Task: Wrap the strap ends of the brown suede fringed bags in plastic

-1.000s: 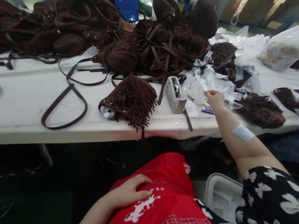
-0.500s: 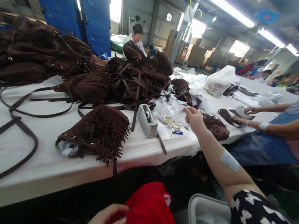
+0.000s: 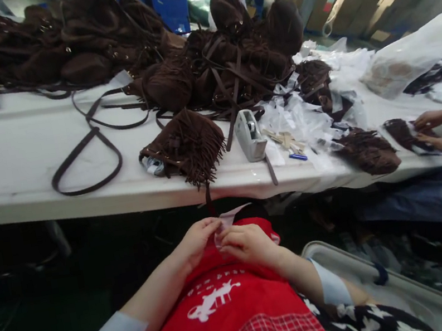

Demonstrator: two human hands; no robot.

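In front of my red apron, my left hand (image 3: 198, 243) and my right hand (image 3: 253, 243) are close together. Both pinch a thin whitish sheet (image 3: 233, 215); whether it is plastic or paper I cannot tell. Above them, near the table edge, lies a brown fringed bag (image 3: 186, 146) with its strap hanging over the edge. A grey tape dispenser (image 3: 250, 137) stands to the right of that bag, and a blue pen-like item (image 3: 298, 157) lies just beyond it.
Brown bags (image 3: 82, 47) are heaped along the back of the white table (image 3: 26, 164). Crumpled clear plastic (image 3: 298, 118) lies right of the dispenser. A co-worker's hands (image 3: 429, 122) handle a brown item at the right. Beside my lap is a pale bin (image 3: 332, 251).
My right hand has come back from the plastic on the table to my lap, bringing the whitish sheet. My left hand has risen to meet it and now grips the sheet too. The view has tilted down.
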